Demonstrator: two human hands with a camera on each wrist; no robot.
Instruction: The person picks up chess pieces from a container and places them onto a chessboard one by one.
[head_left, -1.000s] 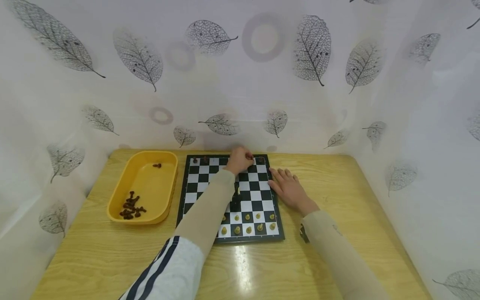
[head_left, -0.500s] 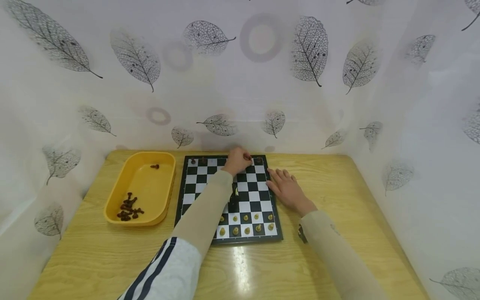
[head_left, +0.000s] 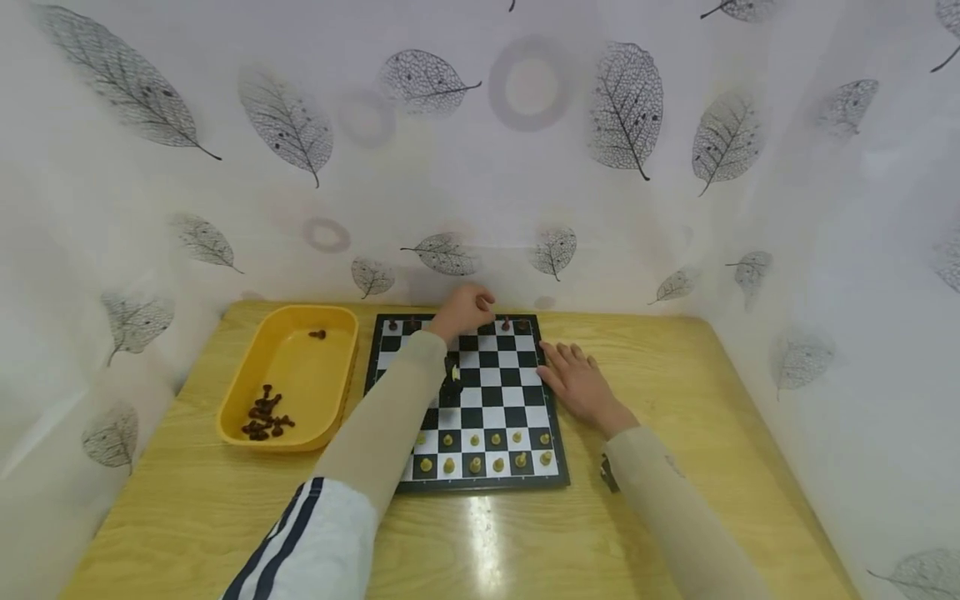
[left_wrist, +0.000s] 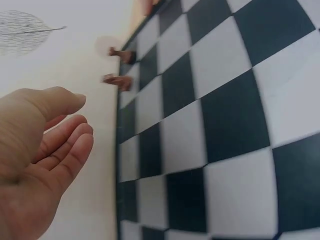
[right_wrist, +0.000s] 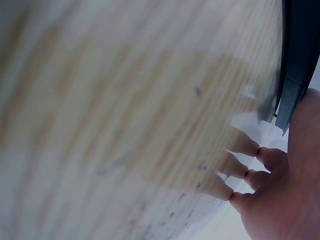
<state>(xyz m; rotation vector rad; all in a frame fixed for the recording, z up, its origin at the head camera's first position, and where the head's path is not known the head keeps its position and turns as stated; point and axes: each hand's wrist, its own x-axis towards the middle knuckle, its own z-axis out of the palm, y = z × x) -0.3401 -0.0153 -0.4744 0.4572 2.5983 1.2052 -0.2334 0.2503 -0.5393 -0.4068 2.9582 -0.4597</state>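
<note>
My left hand (head_left: 461, 312) is over the far edge of the chessboard (head_left: 491, 378), its fingers loosely bent with nothing between them. In the left wrist view, the left hand (left_wrist: 47, 135) is apart from two brown chess pieces (left_wrist: 120, 81) standing on the board's edge row. In the head view, brown pieces (head_left: 506, 323) stand at the far right corner and others (head_left: 392, 324) at the far left. My right hand (head_left: 581, 385) lies with extended fingers by the board's right edge; in the right wrist view, its fingers (right_wrist: 272, 159) sit beside the black board edge (right_wrist: 295, 85).
A yellow tray (head_left: 351, 367) stands left of the board, with a heap of brown pieces (head_left: 264, 417) and one lone piece (head_left: 318, 334). Pale yellow pieces (head_left: 475, 465) fill visible squares of the near two rows. A leaf-patterned curtain (head_left: 630, 233) hangs behind the wooden table (head_left: 637, 333).
My left hand has let go of a brown piece, which now stands beside the far right corner piece. The hand has moved up and left. My right hand has stayed put.
</note>
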